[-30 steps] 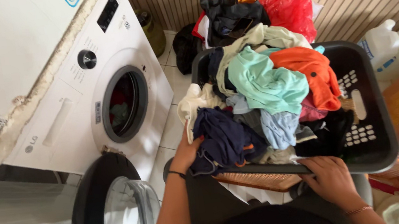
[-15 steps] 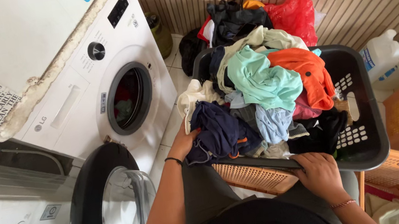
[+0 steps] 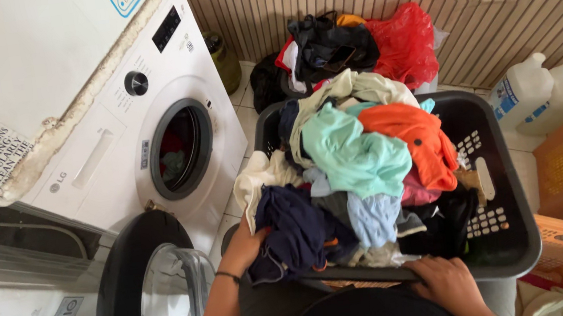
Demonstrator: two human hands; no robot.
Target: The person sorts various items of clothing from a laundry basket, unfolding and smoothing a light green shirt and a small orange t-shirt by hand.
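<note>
Basket [image 3: 503, 222] shifted left; hands [image 3: 242, 243] still gripping rim.

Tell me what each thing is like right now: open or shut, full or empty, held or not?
Washing machine door: swung open.
Washing machine drum: some clothes inside.
Dark laundry basket: heaped with clothes.
Navy garment: draped over the basket's near edge, under the left hand.
Right hand: grip on the basket's near rim.
White jugs: upright, capped.
</note>
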